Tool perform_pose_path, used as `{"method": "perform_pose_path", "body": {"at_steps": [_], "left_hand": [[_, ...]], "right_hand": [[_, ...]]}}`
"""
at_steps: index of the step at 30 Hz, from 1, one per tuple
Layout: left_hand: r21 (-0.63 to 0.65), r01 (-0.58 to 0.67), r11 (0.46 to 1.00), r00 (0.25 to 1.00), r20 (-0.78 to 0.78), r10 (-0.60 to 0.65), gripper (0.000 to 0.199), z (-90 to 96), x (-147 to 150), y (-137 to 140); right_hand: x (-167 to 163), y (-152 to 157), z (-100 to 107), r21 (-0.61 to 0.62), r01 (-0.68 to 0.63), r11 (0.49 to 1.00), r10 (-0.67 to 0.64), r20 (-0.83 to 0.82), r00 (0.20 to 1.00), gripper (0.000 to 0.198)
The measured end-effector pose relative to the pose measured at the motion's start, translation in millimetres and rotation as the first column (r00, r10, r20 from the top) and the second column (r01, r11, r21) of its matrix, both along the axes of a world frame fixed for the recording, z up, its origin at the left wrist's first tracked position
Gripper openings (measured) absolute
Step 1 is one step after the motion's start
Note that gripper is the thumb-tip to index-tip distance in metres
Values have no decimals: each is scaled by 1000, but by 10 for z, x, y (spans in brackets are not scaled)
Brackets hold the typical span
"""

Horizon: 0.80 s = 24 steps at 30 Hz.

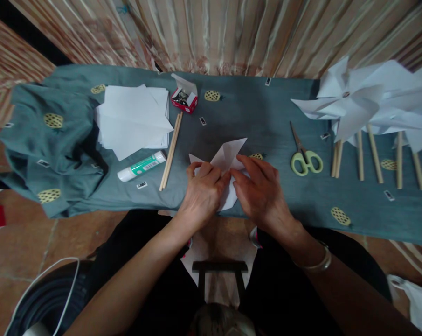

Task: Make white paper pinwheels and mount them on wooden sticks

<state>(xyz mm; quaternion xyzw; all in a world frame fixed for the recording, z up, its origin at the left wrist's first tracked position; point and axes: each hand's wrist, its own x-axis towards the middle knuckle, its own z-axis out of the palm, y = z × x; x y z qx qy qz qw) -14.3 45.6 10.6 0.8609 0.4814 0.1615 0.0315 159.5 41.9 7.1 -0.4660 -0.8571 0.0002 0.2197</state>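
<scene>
Take the folded white paper between your hands as the clock's centre; it lies at the near edge of the green pineapple-print cloth, with creased points rising toward one and eleven o'clock. Your left hand comes in from seven, its fingers curled over the paper and its thumb side pinching near the middle. Your right hand comes in from about four, thumb and forefinger pinching the paper close to your left fingertips, and that wrist wears a bracelet. Between two and three o'clock, just past your right hand, lie the green-handled scissors, tips aimed at eleven. Farther out at two you have a cluster of white paper pinwheels, overlapping one another, their wooden handles pointing back toward you. At eleven sits a small red box, flap up, with shiny metal pieces inside. Two thin wooden sticks lie side by side between nine and ten, the glue stick is at nine, and the loose stack of white paper is at ten.
</scene>
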Motion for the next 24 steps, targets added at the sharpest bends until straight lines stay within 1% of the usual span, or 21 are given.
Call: {"method": "perform_pose_path", "body": {"at_steps": [4, 6, 11, 13, 16, 18, 24], "left_hand": [[40, 3, 999, 1000, 7, -3, 27, -9, 11, 2], [60, 5, 998, 1000, 6, -6, 26, -9, 19, 1], [76, 0, 997, 1000, 11, -1, 27, -10, 31, 0], [78, -1, 997, 1000, 20, -1, 28, -14, 29, 4], [65, 7, 998, 1000, 23, -8, 27, -19, 19, 12], [59, 15, 998, 1000, 21, -17, 27, -21, 14, 14], [62, 12, 998, 1000, 13, -12, 26, -16, 20, 6]], "right_hand": [[-6, 37, -31, -38, 27, 999, -27, 0, 1000, 25], [-19, 59, -45, -38, 40, 998, -41, -4, 999, 24], [-52, 93, -62, -31, 57, 998, -59, -71, 996, 27], [-54, 91, -53, -36, 63, 997, -66, -96, 993, 24], [-41, 71, -27, -7, 39, 999, -40, -132, 991, 19], [-26, 52, -13, 14, 12, 1000, -10, -132, 991, 20], [0, 27, -23, 3, -22, 1000, 22, -91, 996, 21]]}}
